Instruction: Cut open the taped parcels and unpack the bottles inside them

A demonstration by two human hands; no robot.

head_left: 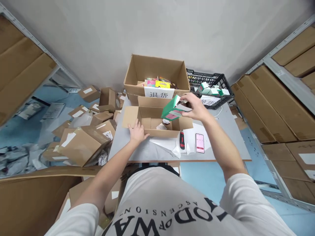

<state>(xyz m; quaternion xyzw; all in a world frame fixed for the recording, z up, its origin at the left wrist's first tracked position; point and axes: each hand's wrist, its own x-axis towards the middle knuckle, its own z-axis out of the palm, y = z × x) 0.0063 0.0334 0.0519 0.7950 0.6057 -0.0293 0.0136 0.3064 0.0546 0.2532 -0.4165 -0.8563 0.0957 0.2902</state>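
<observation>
Here, a small green-and-white carton (172, 109) is held tilted in the air, just above the right half of an open shipping box (154, 119) on the grey table (228, 131). The right hand (195, 106) holds the carton from its far end, fingers closed around it. The left hand (137, 131) rests on the shipping box's near left corner, fingers laid flat and slightly spread along the cardboard edge, closed on nothing. Inside the shipping box lie a few small items, too small to tell apart.

Just beside the box, on white wrapping paper (169, 146), lie a red-and-black utility knife (182, 140) and a phone (200, 143) with a pink screen, the two near each other but apart. Behind the shipping box stands a larger open carton (157, 77) bearing a white label with printed characters and holding colourful packets. To its right, a black plastic crate (209, 82) contains more green-and-white cartons. On the floor to the left lies a heap of taped parcels (81, 137). Metal shelving with flat cardboard (278, 98) flanks both sides.
</observation>
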